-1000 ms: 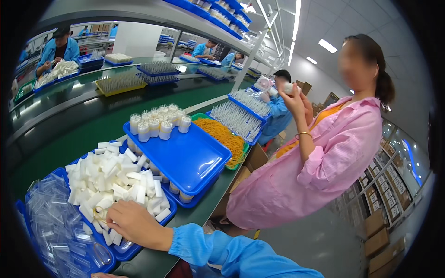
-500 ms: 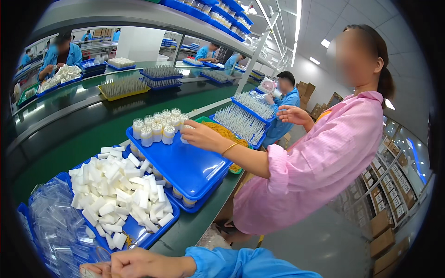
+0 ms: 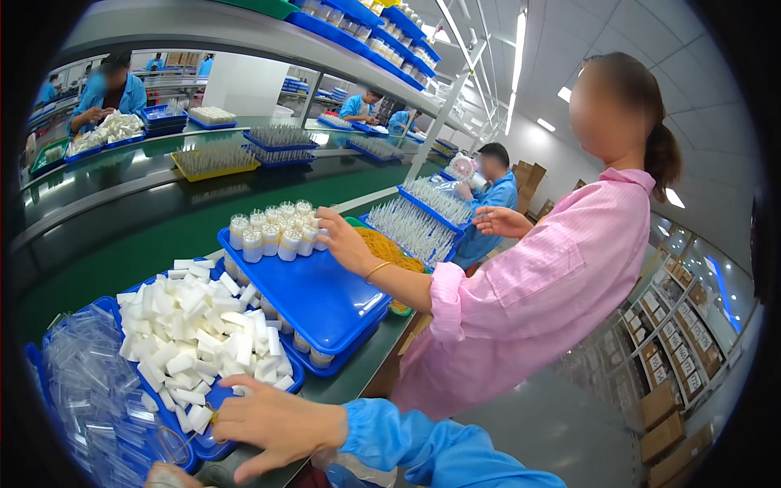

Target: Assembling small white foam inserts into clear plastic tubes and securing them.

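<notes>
My right hand, in a blue sleeve, reaches over the near edge of a blue tray heaped with white foam-like blocks. Its fingers are spread, with the fingertips beside the nearest blocks and the thumb apart. By the fingertips lies a small yellowish band. Only a bit of my left hand shows at the lower edge; what it holds, if anything, is cut off. Close to it lie clear plastic tubes, piled in another blue tray.
A co-worker in a pink shirt touches banded bundles on a stacked blue tray. Behind are a green tray of yellow rubber bands and trays of upright thin pieces. A shelf runs overhead.
My right hand has moved away from the left, up and rightward to the block tray, and its fingers have spread. The left hand stays low. The co-worker's hand remains at the bundles.
</notes>
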`<state>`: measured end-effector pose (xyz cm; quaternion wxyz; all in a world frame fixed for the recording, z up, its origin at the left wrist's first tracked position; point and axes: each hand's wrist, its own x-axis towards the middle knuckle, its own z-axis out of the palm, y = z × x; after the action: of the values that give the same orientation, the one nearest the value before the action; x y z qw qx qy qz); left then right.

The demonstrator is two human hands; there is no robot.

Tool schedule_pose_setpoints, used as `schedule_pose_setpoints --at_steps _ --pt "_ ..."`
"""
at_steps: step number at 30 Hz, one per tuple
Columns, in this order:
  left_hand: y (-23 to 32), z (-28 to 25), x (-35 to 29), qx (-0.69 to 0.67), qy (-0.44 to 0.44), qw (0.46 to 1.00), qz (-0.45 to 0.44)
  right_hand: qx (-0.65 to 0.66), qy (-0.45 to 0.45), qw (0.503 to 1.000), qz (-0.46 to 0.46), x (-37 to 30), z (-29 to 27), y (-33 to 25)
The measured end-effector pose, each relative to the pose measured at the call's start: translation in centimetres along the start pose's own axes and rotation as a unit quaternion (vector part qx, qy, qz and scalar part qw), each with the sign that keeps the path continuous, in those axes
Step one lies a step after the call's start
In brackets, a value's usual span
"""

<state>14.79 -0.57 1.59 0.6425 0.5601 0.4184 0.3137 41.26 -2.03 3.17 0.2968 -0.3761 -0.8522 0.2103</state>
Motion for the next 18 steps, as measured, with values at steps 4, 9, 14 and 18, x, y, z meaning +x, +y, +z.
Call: schedule_pose_setpoints --at_steps 4,9,14,18 --pt "-0.8 -1.2 0.1 -0.289 0.128 0.946 0.069 0.319 -0.012 0.947 0.033 -2.1 -0.1 -0.4" --pt "0.1 2.7 0.2 -0.211 0.235 0.925 0.213 0.676 0.288 0.677 0.041 0.7 1.4 -4.1" --pt "-0.7 4.3 -2.2 -0.091 -0.09 0.964 0.233 0.116 0.233 0.956 0.137 2.5 3.9 0.5" --pt "-2.4 3.2 -2.8 -0.031 -0.042 0.972 0.227 0.297 0.16 0.927 0.163 1.4 3.4 0.2"
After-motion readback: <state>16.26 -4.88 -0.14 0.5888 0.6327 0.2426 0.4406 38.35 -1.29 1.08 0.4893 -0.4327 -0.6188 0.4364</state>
